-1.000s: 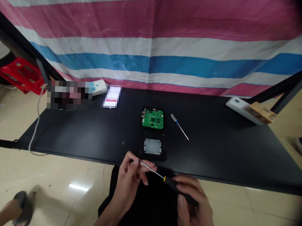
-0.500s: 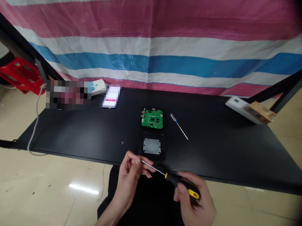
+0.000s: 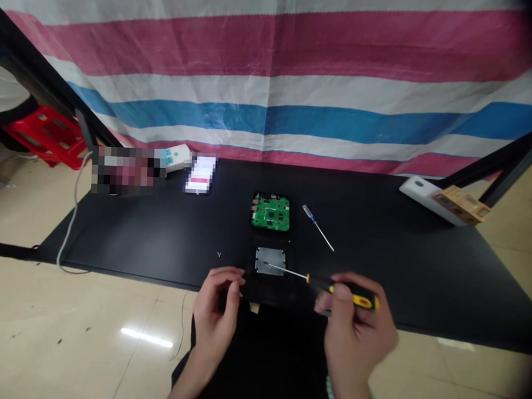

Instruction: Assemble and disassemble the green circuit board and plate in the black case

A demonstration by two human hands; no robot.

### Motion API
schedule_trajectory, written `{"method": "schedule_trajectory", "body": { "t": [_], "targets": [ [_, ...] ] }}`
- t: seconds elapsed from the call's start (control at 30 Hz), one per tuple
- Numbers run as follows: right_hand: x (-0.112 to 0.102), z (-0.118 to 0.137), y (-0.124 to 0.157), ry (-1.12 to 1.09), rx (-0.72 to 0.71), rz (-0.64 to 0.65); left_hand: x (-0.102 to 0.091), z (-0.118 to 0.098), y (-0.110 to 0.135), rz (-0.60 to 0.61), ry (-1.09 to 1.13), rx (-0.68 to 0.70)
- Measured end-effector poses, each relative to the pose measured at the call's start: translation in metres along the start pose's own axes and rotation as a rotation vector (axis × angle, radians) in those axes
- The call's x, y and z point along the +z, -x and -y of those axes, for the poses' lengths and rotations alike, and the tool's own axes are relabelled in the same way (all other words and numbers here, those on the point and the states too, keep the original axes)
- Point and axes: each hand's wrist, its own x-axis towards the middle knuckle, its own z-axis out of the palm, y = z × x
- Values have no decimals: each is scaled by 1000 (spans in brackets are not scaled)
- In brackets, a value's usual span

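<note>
A black-and-yellow screwdriver [image 3: 363, 299] is gripped in my right hand [image 3: 357, 330], its thin shaft pointing left. The tip passes in front of a grey metal plate [image 3: 270, 261] lying near the table's front edge; whether it touches the plate I cannot tell. My left hand [image 3: 217, 306] is at the table edge, left of the plate, with curled fingers and the thumb apart, and nothing visible in it. Beyond the plate sits a green circuit board [image 3: 270, 213] in a black square case. Small screws [image 3: 219, 254] lie to the left of the plate.
A second screwdriver [image 3: 318, 227] with a clear-blue handle lies right of the board. Toward the back left are a lit phone [image 3: 200, 174] and a white power strip [image 3: 178, 157]. A white box [image 3: 429, 198] and a brown carton [image 3: 464, 203] stand at the right.
The screwdriver's tip has left the fingers of my left hand and now shows over the metal plate. My right hand has moved up and slightly right; the left has drawn slightly left.
</note>
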Motion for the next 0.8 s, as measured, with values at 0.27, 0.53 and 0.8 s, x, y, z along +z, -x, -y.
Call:
{"method": "schedule_trajectory", "body": {
  "t": [0.27, 0.53, 0.8],
  "targets": [
    [13, -3, -21, 218, -192, 208, -2, 18, -17, 242, -452, 348],
    [15, -2, -22, 271, -202, 220, -2, 25, -19, 279, -642, 513],
    [19, 11, -30, 274, -323, 312, -3, 23, -20, 286, -678, 536]
  ]
}}
